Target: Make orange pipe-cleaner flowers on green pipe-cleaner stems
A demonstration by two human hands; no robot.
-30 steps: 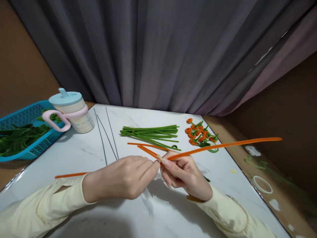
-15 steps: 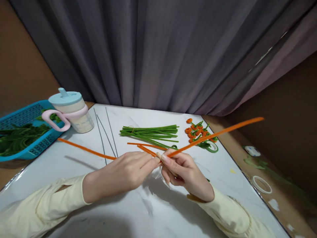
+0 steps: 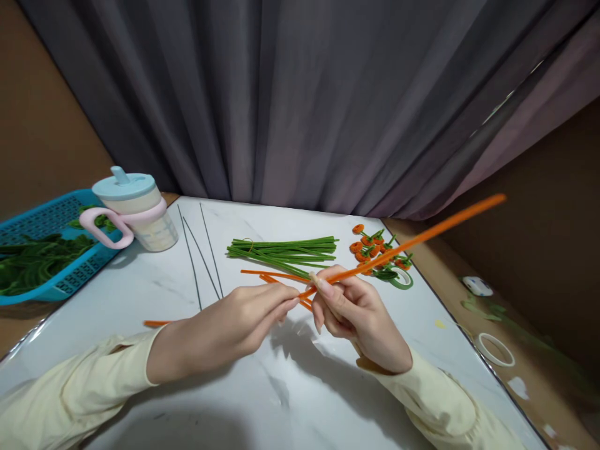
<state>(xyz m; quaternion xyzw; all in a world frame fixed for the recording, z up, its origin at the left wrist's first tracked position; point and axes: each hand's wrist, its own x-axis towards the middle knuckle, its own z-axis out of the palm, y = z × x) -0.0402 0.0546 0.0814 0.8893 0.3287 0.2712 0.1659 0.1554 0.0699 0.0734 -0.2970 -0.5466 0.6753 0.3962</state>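
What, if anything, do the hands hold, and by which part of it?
An orange strip, pinched partway along its length by the left hand and the right hand.

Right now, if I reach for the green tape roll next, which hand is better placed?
Probably your right hand: it's closer to the green tape roll, which lies on its side. Your left hand is farther away. Both hold the orange strip.

Two hands (image 3: 234, 322), three wires (image 3: 212, 250), one cup (image 3: 157, 231)
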